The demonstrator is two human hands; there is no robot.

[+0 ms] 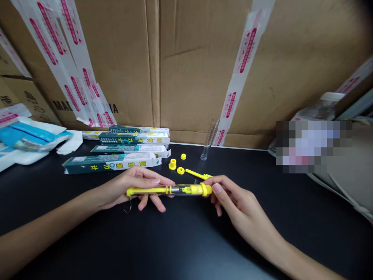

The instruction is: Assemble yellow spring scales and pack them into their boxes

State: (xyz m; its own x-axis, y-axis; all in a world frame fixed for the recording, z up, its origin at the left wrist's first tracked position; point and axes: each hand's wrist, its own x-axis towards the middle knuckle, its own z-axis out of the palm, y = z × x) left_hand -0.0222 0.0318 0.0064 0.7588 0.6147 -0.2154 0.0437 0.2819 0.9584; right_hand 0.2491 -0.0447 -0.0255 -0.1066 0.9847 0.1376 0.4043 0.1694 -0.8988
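Left hand [128, 188], fingers loosely curled, cradles the hook end of a clear plastic tube spring scale with yellow caps [169, 190]; right hand [236, 206] pinches the opposite cap. Scale lies across both, above black bench [186, 241]. Behind: teal-and-white cartons [112, 162] printed "力计"; brown cardboard wall [116, 58] reads "MAD…NA".

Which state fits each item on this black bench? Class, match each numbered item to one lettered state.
Items:
1. Clear tube with yellow plastic ends
2. Clear graduated tube
3. Yellow plastic ring
4. Teal-and-white cardboard boxes

States:
A. Lying flat on the black bench, touching neither hand
B. Lying in a loose pile towards the back left of the bench
C. Held between the left hand and the right hand
D. Standing tilted near the brown cardboard wall

Pairs: 1-C; 2-D; 3-A; 4-B
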